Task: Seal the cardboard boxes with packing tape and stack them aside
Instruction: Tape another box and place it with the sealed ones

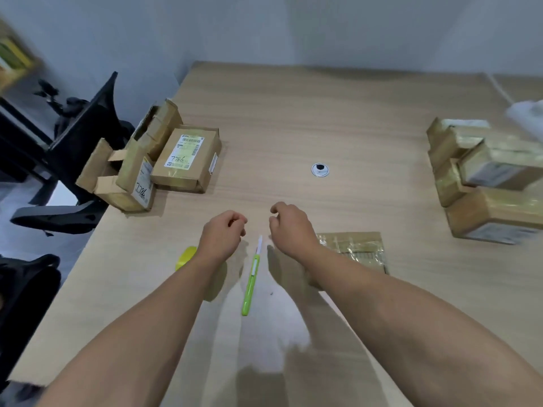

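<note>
My left hand (223,235) and my right hand (289,227) hover over the middle of the wooden table (293,113), fingers loosely curled, holding nothing. Between them lies a green utility knife (251,280) with its blade out. A yellow tape roll (185,257) sits partly hidden under my left forearm. A flat taped box (357,249) lies just right of my right wrist. Several unsealed cardboard boxes (186,160) cluster at the table's left edge. A stack of taped boxes (487,183) stands at the right.
A round cable grommet (320,170) is set in the tabletop beyond my hands. Black office chairs (73,148) stand off the table's left edge. A white bag (526,113) lies at the far right.
</note>
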The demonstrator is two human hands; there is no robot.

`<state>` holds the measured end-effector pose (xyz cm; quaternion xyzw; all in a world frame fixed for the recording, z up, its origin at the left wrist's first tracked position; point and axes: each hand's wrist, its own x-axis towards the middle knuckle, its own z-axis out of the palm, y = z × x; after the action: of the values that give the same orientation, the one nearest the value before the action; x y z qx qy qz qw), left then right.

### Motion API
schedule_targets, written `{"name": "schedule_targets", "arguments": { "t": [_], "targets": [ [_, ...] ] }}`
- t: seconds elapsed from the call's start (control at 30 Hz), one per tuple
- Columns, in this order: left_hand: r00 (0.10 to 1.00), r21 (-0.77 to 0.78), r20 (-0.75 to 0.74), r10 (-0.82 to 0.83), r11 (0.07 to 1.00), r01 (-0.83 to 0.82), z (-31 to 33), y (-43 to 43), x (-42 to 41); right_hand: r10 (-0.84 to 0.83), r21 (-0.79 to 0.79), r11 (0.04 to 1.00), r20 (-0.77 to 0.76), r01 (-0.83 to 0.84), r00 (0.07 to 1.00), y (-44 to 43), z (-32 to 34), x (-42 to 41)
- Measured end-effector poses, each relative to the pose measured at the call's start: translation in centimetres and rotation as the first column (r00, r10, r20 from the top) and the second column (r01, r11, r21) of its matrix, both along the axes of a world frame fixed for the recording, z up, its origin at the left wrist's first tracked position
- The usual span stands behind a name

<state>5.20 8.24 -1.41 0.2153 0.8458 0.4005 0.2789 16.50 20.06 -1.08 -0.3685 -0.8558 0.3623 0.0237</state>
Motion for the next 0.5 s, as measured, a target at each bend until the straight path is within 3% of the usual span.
{"name": "schedule_targets", "arguments": {
  "t": [0.17, 0.4, 0.5],
  "targets": [
    [0.993, 0.046, 0.094, -0.067, 0.997, 0.063, -1.1, 3.1, 6.7, -0.056, 0.08, 0.995, -0.056, 0.061, 0.997, 2.3, 0.9, 5.6],
    [0.998, 0.054, -0.03, -0.049, 0.997, 0.051, -1.3, 5.9, 11.8, -0.166, 0.162, 0.973, 0.011, 0.163, 0.986, 5.3, -0.7, 12.5],
    [0.997, 0.041, 0.063, -0.038, 0.999, 0.035, -1.4, 7.1, 14.1, -0.236, 0.085, 0.969, 0.037, 0.232, 0.971, 5.7, -1.8, 14.7]
  ]
}}
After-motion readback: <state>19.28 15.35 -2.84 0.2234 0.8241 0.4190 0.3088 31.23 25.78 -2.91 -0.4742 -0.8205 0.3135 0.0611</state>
